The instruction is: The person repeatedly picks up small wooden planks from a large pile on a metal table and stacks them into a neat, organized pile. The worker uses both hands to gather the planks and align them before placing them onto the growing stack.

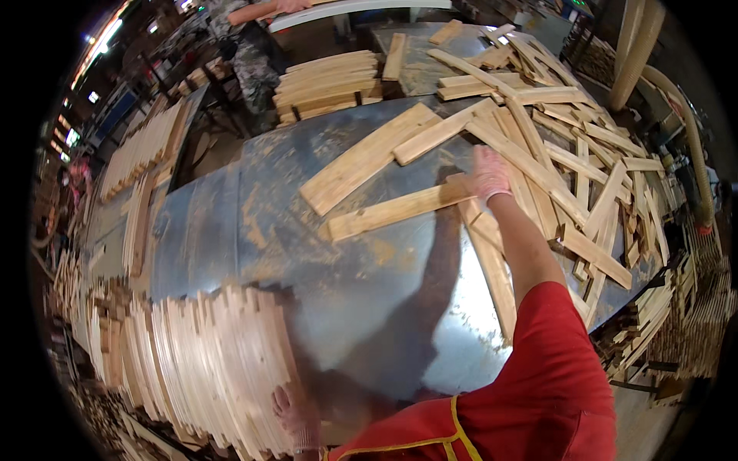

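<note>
My right hand (492, 175), in a pale pinkish glove, reaches out over the metal table and closes on the right end of a short light wooden board (400, 209). That board lies flat, its left end pointing toward the middle of the table. Beyond it rests a wider board (370, 157), tilted up to the right. Under and beside my right hand, other boards overlap. My left hand (286, 411), gloved too, is low down at the right edge of a row of boards stood on edge (223, 353). Its fingers are partly spread and hold nothing visible.
A loose heap of boards (580, 165) covers the table's right side. The metal tabletop (346, 307) carries sawdust patches. Another stack (327, 83) stands beyond the far edge, near a person in patterned trousers (254, 69). A ribbed hose (696, 154) hangs at the right.
</note>
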Demonstrator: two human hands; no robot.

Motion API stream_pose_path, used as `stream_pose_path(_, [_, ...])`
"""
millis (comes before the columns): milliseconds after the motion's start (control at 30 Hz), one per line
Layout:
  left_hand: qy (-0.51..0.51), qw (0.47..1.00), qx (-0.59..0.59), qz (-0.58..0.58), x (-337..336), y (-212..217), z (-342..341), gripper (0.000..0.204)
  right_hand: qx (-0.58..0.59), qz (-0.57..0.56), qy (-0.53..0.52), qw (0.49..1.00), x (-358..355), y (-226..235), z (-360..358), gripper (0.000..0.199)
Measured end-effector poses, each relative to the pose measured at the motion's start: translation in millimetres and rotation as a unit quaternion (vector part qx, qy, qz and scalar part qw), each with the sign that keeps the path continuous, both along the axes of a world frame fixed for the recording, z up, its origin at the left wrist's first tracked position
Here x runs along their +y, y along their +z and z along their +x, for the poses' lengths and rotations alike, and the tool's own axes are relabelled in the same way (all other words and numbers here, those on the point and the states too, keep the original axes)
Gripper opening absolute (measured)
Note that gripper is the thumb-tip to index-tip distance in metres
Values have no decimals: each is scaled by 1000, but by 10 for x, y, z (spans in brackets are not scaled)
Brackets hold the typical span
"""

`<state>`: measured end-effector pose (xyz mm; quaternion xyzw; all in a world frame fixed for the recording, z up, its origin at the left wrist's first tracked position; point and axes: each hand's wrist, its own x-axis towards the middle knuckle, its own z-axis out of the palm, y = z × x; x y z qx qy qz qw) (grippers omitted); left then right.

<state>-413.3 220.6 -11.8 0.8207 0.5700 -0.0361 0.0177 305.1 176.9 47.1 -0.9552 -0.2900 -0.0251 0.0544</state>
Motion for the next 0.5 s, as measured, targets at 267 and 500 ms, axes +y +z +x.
stream_pose_path(267, [-264,963,-41,-38,505,249,2421,82,130,-128,-175,968,-1409,27,1358,94])
stream_pose_path(500, [-365,922,-125,31,1466,-112,4776,78,373,143,-121,909,-1409,218,1429,88])
